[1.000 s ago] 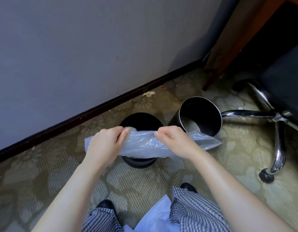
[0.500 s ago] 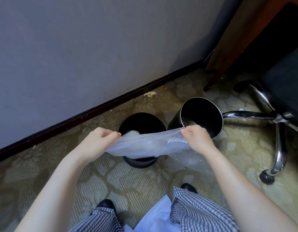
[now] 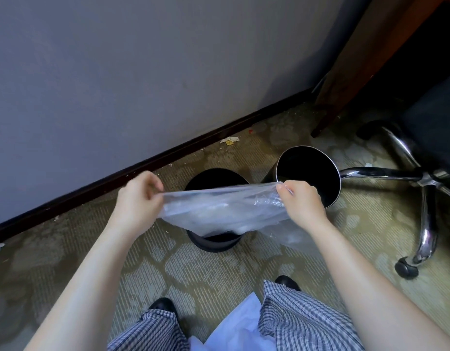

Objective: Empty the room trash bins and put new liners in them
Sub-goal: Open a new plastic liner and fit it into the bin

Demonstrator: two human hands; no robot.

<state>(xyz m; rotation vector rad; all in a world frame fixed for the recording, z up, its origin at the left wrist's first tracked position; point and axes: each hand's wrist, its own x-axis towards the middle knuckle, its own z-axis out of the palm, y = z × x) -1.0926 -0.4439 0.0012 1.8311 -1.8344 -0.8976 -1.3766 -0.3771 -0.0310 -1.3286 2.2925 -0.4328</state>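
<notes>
A clear plastic liner (image 3: pixel 224 211) is stretched between my two hands above the floor. My left hand (image 3: pixel 139 198) pinches its left edge and my right hand (image 3: pixel 301 201) pinches its right edge. Under the liner stands a black round bin (image 3: pixel 213 243), upright, its mouth mostly covered by the plastic. A second black bin (image 3: pixel 308 173) with a silver rim leans to the right of it, its dark inside facing me and showing no liner.
A grey wall with a dark baseboard (image 3: pixel 143 165) runs behind the bins. An office chair's chrome legs (image 3: pixel 426 211) and castor (image 3: pixel 406 268) stand at right, a wooden desk leg (image 3: pixel 330 105) behind. Paper scraps (image 3: pixel 230 141) lie by the baseboard. White cloth (image 3: pixel 239 330) hangs between my knees.
My hands have drawn apart, spreading the rolled-up liner into a wider sheet over the nearer bin. The right hand moved right, toward the second bin.
</notes>
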